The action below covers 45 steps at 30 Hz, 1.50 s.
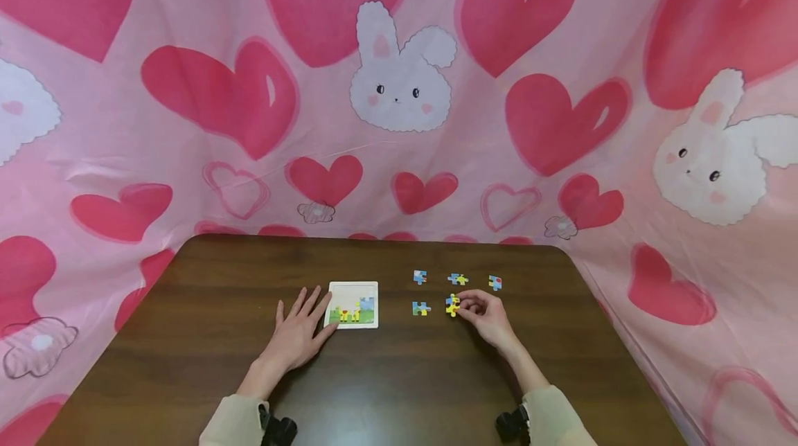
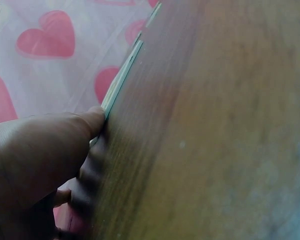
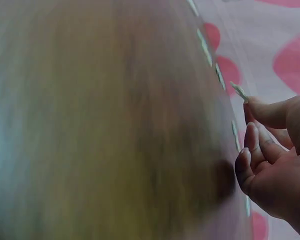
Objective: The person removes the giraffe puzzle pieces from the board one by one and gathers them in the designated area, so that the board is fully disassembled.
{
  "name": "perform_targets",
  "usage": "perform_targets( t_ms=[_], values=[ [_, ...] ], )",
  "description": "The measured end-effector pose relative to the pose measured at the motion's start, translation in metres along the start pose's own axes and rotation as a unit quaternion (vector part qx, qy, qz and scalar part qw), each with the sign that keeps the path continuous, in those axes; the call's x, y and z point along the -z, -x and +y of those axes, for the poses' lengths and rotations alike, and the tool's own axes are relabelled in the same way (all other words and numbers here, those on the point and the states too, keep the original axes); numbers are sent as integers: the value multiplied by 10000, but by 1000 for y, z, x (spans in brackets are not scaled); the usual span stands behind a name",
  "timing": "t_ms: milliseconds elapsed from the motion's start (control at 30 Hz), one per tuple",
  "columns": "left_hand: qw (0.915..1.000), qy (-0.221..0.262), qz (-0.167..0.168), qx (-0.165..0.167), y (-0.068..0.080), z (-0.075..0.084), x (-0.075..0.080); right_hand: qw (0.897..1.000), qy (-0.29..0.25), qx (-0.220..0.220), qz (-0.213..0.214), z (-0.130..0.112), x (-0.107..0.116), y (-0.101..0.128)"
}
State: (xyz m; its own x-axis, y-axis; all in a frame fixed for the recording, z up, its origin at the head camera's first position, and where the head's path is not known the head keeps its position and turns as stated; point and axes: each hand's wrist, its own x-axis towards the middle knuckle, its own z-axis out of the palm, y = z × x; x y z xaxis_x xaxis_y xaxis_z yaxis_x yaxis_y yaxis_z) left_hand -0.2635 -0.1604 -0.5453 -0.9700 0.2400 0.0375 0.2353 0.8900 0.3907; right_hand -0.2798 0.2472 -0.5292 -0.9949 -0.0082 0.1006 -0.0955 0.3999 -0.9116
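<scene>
meanwhile right hand [image 1: 486, 314] pinches puzzle piece [image 1: 451, 305]; left hand [image 1: 298, 335] flat, touching puzzle tray [image 1: 353, 288]

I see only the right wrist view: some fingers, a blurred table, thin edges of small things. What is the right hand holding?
Observer: From the head view, the right hand pinches a yellow puzzle piece at the table.
Operator: How many other loose pieces lie near it?
Observer: Four: a blue piece to its left, and a row of three pieces behind it.
Operator: Where is the left hand?
Observer: The left hand lies flat with straight fingers, its fingertips touching the left edge of a white puzzle tray.
Operator: Is the tray filled?
Observer: Only its lower part shows a picture; the upper part is white.
</scene>
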Motion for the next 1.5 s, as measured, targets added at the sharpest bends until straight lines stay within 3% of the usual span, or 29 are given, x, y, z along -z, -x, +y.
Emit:
perform_targets(
  t_ms=[267, 533, 933, 1100, 1500],
  values=[
    [10000, 13, 61, -37, -3, -4, -1, 9979, 615, 128, 176, 13, 15, -2],
    [9999, 7, 98, -34, -3, -3, -2, 9969, 784, -37, 37, 16, 20, -2],
    [10000, 7, 73, -4, -2, -2, -1, 9945, 1015, 85, 235, 15, 17, 0],
    [9999, 20, 99, 7, 0, -1, -1, 9956, 889, 281, 95, -2, 3, -4],
    [9999, 86, 134, -13, -1, -1, -2, 9865, 752, 1137, -903, -38, -59, -14]
  ],
)
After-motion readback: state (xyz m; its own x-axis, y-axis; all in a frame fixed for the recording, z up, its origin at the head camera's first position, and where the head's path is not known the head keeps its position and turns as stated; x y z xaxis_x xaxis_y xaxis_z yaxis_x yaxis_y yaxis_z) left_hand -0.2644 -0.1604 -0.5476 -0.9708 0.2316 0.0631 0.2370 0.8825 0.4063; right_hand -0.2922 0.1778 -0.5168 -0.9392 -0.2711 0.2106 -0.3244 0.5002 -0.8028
